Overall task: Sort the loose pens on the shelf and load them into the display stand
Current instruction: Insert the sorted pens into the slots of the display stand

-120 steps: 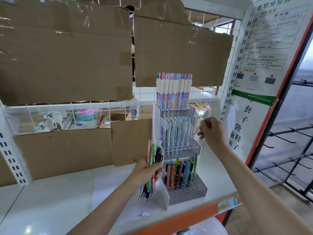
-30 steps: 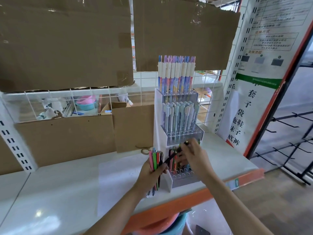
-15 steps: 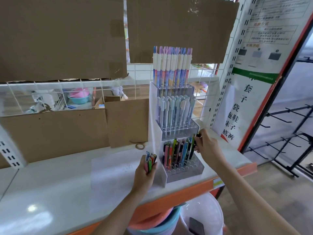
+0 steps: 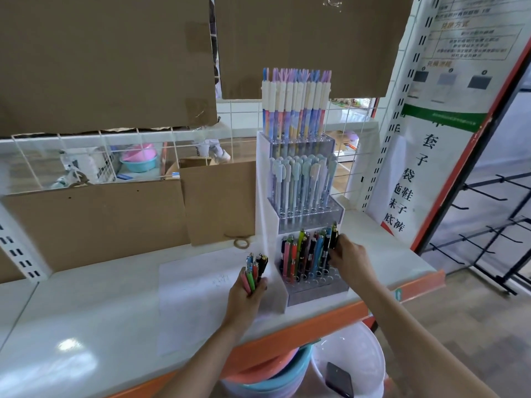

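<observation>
Head view: a three-tiered display stand [image 4: 270, 196] of clear acrylic with a white side panel stands right of centre on the glossy white shelf [image 4: 86, 320], whose front lip is orange. Its top tier carries slim pens with cream caps and pastel barrels [image 4: 296, 104], the middle tier pale blue and grey capped pens [image 4: 301, 182], and the bottom tier a mixed row of coloured pens [image 4: 304, 257] upright in round holes.

The right hand [image 4: 349, 258] reaches to the right end of that bottom row, fingers curled around a black pen [image 4: 334, 237]; only the pen's upper part shows above the fingertips, and whether its tip sits in a hole is hidden by the hand. The left hand [image 4: 247, 294], just left of the stand's base, grips a bundle of loose pens [image 4: 254, 271], pink, green, blue and black, with their tops fanning out above the fist and their lower ends hidden in the palm.

Flat brown cardboard sheets [image 4: 106, 61] cover the wire grid across the upper left. At the bottom edge, round plastic basins [image 4: 362, 349] are cut off by the frame.
</observation>
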`<state>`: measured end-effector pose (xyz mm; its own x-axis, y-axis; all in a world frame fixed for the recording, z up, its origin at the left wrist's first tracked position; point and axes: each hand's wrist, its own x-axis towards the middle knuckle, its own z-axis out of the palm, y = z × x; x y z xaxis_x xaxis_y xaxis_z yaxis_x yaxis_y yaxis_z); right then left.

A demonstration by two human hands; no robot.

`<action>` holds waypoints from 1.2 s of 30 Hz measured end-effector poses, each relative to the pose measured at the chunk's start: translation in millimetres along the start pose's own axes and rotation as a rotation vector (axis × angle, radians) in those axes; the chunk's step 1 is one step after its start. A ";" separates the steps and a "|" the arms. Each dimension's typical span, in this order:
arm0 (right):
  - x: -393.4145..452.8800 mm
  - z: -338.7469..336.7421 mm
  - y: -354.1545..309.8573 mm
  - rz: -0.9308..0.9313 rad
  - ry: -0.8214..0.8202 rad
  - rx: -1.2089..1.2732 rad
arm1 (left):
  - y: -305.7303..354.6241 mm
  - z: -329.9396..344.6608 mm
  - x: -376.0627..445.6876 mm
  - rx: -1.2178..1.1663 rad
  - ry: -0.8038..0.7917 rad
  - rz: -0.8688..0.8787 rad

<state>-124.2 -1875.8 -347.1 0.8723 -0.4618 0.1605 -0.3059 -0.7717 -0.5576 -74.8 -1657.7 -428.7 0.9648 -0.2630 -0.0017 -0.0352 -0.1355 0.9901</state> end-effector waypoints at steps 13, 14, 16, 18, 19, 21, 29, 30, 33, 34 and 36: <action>-3.3 9.0 -1.1 -0.021 0.063 -0.017 | 5.3 -3.8 -8.3 -0.025 -0.041 -0.004; -5.0 10.5 -0.3 -0.013 0.075 -0.009 | 5.3 -4.3 -9.0 -0.024 -0.048 -0.011; -7.9 14.6 2.3 0.031 0.084 0.036 | 4.6 -5.5 -11.3 -0.021 -0.052 -0.022; -6.8 15.1 3.4 0.056 0.082 0.063 | 3.5 -6.2 -13.1 -0.013 -0.056 -0.017; -5.7 14.5 3.4 0.058 0.074 0.064 | 3.4 -7.0 -13.9 -0.009 -0.059 -0.013; -5.6 12.6 3.9 0.068 0.047 0.045 | 5.8 -7.9 -15.2 -0.004 -0.063 -0.014; -51.5 15.8 -27.3 0.007 -0.073 0.245 | 17.3 -7.9 -28.5 -0.108 -0.187 -0.036; -58.4 18.8 -36.4 -0.038 -0.173 0.263 | 19.6 -5.9 -30.3 -0.106 -0.214 -0.036; -68.7 31.1 -54.9 -0.115 -0.297 0.303 | 31.1 3.8 -35.8 -0.069 -0.309 0.015; -69.4 34.4 -56.7 -0.106 -0.290 0.311 | 34.1 6.3 -36.8 -0.062 -0.325 0.026; -68.0 34.6 -57.8 -0.087 -0.246 0.319 | 35.8 6.9 -35.9 -0.045 -0.335 0.028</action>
<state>-152.6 -1784.6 -353.9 0.9668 -0.2522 0.0400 -0.1271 -0.6114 -0.7811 -112.5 -1659.7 -394.2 0.8244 -0.5659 -0.0129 -0.0415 -0.0832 0.9957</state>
